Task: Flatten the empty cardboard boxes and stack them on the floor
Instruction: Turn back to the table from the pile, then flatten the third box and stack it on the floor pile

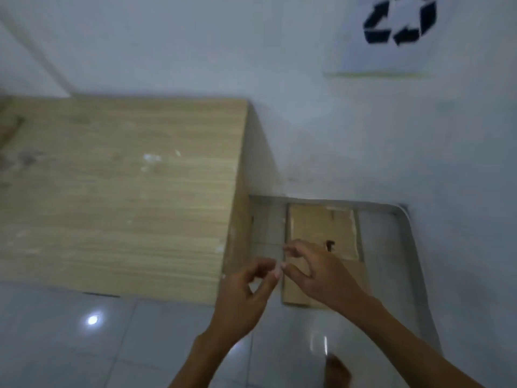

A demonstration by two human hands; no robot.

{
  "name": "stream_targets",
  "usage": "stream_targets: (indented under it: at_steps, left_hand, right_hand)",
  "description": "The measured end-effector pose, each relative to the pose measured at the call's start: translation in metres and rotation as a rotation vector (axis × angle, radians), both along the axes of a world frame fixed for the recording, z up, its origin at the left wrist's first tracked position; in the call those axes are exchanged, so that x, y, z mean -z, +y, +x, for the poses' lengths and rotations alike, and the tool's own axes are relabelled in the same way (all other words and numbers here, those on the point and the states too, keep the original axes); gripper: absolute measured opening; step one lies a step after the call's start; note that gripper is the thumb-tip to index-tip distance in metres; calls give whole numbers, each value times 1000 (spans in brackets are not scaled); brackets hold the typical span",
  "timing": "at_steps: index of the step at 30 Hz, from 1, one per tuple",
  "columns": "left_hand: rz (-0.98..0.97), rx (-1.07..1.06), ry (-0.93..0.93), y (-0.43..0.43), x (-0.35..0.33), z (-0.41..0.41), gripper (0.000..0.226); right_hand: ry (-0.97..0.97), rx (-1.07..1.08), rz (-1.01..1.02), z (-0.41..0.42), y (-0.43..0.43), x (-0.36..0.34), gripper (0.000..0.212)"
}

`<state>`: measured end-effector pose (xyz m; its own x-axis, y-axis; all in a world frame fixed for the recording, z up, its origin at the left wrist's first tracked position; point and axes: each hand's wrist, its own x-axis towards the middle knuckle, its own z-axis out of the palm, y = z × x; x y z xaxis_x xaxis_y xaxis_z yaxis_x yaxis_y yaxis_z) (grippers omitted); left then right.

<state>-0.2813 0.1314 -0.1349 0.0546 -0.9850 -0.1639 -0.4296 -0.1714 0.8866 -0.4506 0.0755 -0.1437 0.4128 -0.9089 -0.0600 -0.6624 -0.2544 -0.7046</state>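
Left hand [246,292] and right hand [316,273] are meeting fingertip to fingertip over the cardboard [316,225].
Both are hanging half-curled, and the blur is hiding whether they are pinching some scrap between them. The cardboard is lying flat on the floor [140,345] against the wall, just beside the table [126,191]. It is looking light, stiff across its panels and weak at the creases and the torn far edge, so gripping two opposite edges seems safest.

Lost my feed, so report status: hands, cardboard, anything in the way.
Left hand and right hand loosely curled, fingertips close, nothing seen held. Flattened cardboard on floor against wall. Table alongside, apart.
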Motion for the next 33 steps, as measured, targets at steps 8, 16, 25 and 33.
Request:
stream_targets:
  at_steps: [8,16,25,33]
  left_hand:
    - [-103,-201,95,78,-67,195,8]
    - [-86,-293,-32,134,-135,390,28]
    - [-104,-343,-96,109,-144,567,25]
    - [-29,-310,-193,31,-137,755,16]
  right_hand:
    - [6,-79,-121,186,46,-81,42]
    - [-36,-272,-93,363,87,-130,36]
    - [-130,-311,-25,551,33,-143,29]
    - [-194,-289,80,738,-31,-126,24]
